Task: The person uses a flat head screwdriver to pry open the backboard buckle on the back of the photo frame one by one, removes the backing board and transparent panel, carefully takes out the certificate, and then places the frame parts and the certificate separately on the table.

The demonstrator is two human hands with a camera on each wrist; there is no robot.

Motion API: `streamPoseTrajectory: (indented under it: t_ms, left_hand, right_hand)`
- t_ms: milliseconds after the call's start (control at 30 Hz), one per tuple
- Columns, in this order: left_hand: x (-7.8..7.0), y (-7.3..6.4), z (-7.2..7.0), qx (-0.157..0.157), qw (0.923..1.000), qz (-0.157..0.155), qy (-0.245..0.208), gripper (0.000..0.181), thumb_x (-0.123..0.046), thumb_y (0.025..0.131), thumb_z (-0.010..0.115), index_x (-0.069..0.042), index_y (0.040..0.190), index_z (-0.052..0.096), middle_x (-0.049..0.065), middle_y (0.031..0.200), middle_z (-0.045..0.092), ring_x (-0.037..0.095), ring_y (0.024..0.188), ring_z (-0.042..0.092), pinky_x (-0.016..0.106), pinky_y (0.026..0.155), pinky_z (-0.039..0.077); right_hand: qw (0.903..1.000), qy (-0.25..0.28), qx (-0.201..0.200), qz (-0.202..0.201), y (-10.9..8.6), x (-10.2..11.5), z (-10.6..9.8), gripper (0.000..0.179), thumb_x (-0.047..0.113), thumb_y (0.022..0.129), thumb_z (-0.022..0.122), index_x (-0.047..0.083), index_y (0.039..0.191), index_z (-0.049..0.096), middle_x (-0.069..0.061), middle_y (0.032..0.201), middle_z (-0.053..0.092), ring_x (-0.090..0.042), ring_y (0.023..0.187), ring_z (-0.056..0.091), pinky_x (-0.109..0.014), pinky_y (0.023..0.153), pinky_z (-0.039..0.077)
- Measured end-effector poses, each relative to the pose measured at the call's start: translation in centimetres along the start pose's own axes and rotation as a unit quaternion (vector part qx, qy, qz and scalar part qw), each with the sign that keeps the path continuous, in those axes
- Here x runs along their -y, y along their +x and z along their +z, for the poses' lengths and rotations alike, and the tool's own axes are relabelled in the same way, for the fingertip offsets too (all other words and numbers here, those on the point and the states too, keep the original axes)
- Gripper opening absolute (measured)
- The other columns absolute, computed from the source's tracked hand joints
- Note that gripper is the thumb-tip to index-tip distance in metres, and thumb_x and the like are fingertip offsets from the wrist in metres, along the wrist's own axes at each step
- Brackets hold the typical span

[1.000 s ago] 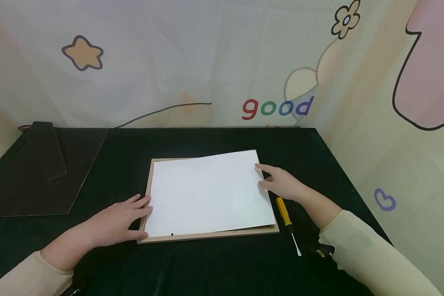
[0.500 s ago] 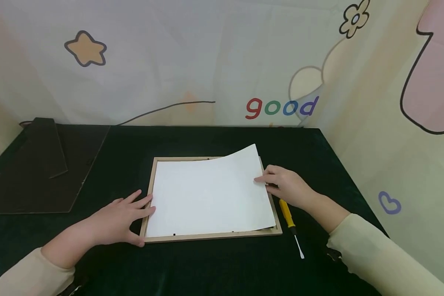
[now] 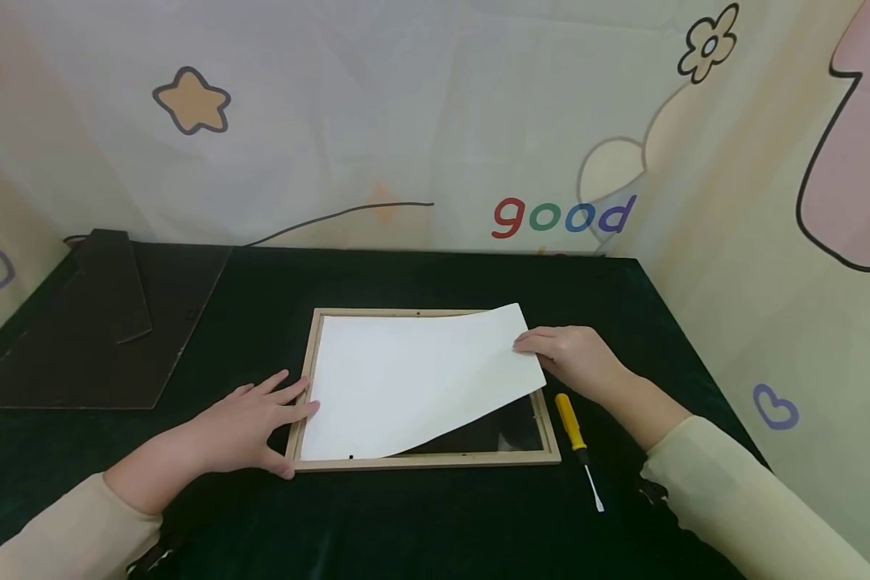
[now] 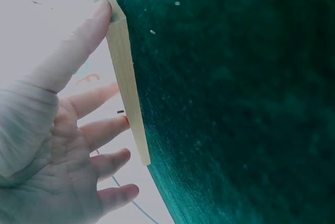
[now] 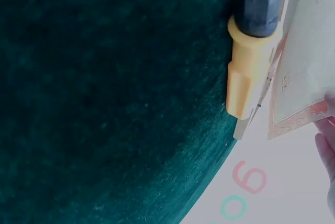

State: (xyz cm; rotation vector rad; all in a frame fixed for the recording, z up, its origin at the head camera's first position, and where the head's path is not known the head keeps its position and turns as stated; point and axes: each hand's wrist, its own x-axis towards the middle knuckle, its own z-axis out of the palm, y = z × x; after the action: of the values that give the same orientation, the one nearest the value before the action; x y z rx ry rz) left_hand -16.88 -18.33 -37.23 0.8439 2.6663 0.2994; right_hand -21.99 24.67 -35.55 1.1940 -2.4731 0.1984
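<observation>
A light wooden picture frame (image 3: 471, 460) lies on the dark green cloth. Inside it is a white-backed sheet (image 3: 413, 370), its right side lifted and bowed, with dark glossy glazing (image 3: 496, 431) uncovered at the lower right. My right hand (image 3: 580, 358) pinches the sheet's right edge. From the right wrist, the sheet's underside (image 5: 306, 56) shows print and an orange patterned border, like a certificate. Spread fingers of my left hand (image 3: 242, 431) rest on the frame's left side; in the left wrist view its thumb (image 4: 99, 20) presses near a corner of the wood (image 4: 125, 72).
A yellow-handled screwdriver (image 3: 571, 420) lies just right of the frame, its blade toward me. On the left, a black backing board (image 3: 181, 298) with a stand leg (image 3: 109, 282) lies flat. A printed curtain (image 3: 319, 121) hangs behind the table and along its right side.
My right hand has taken hold of the sheet and raised its right side; the lower right corner has come up out of the frame, uncovering the dark glazing. The left hand stays on the frame.
</observation>
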Motion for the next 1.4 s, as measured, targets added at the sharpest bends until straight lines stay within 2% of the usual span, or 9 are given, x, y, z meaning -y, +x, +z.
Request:
streamPoseTrajectory:
  t_ms: [167, 333, 533, 767, 833, 967, 1067, 1233, 1400]
  left_hand:
    - [0.1, 0.2, 0.0, -0.004, 0.9988, -0.033, -0.037, 0.111, -0.045, 0.061, 0.083, -0.006, 0.147, 0.026, 0.015, 0.146, 0.035, 0.042, 0.137, 0.016, 0.068, 0.099, 0.017]
    - [0.3, 0.2, 0.2, -0.016, 0.9984, -0.035, -0.043, 0.113, -0.045, 0.060, 0.084, -0.006, 0.147, 0.025, 0.014, 0.144, 0.038, 0.042, 0.136, 0.016, 0.069, 0.098, 0.017]
    - [0.5, 0.2, 0.1, -0.018, 0.9987, -0.019, -0.044, 0.107, -0.046, 0.062, 0.083, -0.006, 0.145, 0.030, 0.013, 0.140, 0.044, 0.044, 0.135, 0.019, 0.069, 0.096, 0.021]
    - [0.7, 0.1, 0.3, -0.017, 0.9983, -0.014, -0.055, 0.106, -0.047, 0.063, 0.082, -0.006, 0.145, 0.031, 0.012, 0.142, 0.042, 0.042, 0.135, 0.021, 0.067, 0.098, 0.022]
    - [0.8, 0.1, 0.4, -0.020, 0.9983, -0.012, -0.054, 0.105, -0.047, 0.063, 0.082, -0.006, 0.145, 0.031, 0.012, 0.141, 0.043, 0.042, 0.135, 0.021, 0.066, 0.098, 0.023]
    - [0.7, 0.1, 0.3, -0.018, 0.9980, -0.016, -0.059, 0.104, -0.046, 0.063, 0.082, -0.007, 0.145, 0.031, 0.012, 0.142, 0.042, 0.042, 0.135, 0.021, 0.066, 0.098, 0.023]
    - [0.6, 0.0, 0.2, -0.016, 0.9976, -0.021, -0.065, 0.104, -0.046, 0.063, 0.082, -0.007, 0.145, 0.032, 0.012, 0.142, 0.042, 0.042, 0.135, 0.021, 0.066, 0.098, 0.023]
    - [0.4, 0.0, 0.2, -0.012, 0.9968, -0.033, -0.071, 0.104, -0.044, 0.063, 0.083, -0.008, 0.145, 0.032, 0.014, 0.142, 0.041, 0.043, 0.135, 0.021, 0.068, 0.096, 0.024]
    - [0.5, 0.1, 0.2, -0.007, 0.9975, -0.030, -0.064, 0.104, -0.044, 0.063, 0.083, -0.007, 0.145, 0.032, 0.015, 0.143, 0.039, 0.044, 0.134, 0.022, 0.068, 0.095, 0.025]
  right_hand:
    - [0.9992, 0.006, -0.039, -0.008, -0.6, -0.4, -0.4, 0.033, -0.006, 0.068, 0.077, 0.003, 0.099, 0.070, -0.009, 0.099, 0.070, -0.026, 0.090, 0.067, -0.036, 0.073, 0.053]
    - [0.9947, 0.038, -0.096, 0.004, -1.2, -0.7, -1.1, 0.041, -0.015, 0.062, 0.077, 0.003, 0.097, 0.070, -0.010, 0.097, 0.070, -0.029, 0.087, 0.067, -0.040, 0.072, 0.053]
    - [0.9877, 0.067, -0.122, 0.070, -1.7, -0.2, -2.1, 0.039, -0.016, 0.063, 0.076, 0.005, 0.096, 0.070, -0.010, 0.094, 0.071, -0.029, 0.087, 0.067, -0.042, 0.073, 0.053]
    - [0.9664, 0.124, -0.155, 0.163, -2.3, 0.9, -2.4, 0.026, -0.015, 0.073, 0.069, 0.000, 0.094, 0.072, -0.011, 0.091, 0.071, -0.021, 0.075, 0.067, -0.011, 0.068, 0.047]
    - [0.9574, 0.148, -0.156, 0.193, -2.4, 1.1, -2.4, 0.022, -0.013, 0.077, 0.067, -0.002, 0.096, 0.071, -0.013, 0.094, 0.070, -0.020, 0.072, 0.066, -0.011, 0.063, 0.047]
    - [0.9261, 0.222, -0.123, 0.279, -2.3, 1.7, -2.7, 0.017, 0.002, 0.086, 0.064, -0.002, 0.102, 0.070, -0.014, 0.102, 0.068, -0.018, 0.075, 0.064, -0.016, 0.064, 0.050]
    - [0.8904, 0.304, -0.078, 0.329, -2.1, 1.9, -2.7, 0.023, 0.014, 0.090, 0.062, -0.001, 0.106, 0.068, -0.015, 0.107, 0.066, -0.017, 0.082, 0.066, -0.021, 0.071, 0.052]
    - [0.8340, 0.416, -0.026, 0.361, -2.5, 2.0, -1.9, 0.038, 0.022, 0.089, 0.064, -0.007, 0.115, 0.061, -0.020, 0.111, 0.064, -0.017, 0.089, 0.067, -0.030, 0.074, 0.053]
    - [0.7943, 0.465, -0.011, 0.391, -2.9, 2.5, -1.4, 0.044, 0.023, 0.090, 0.063, -0.011, 0.117, 0.057, -0.021, 0.109, 0.065, -0.018, 0.088, 0.068, -0.031, 0.075, 0.053]
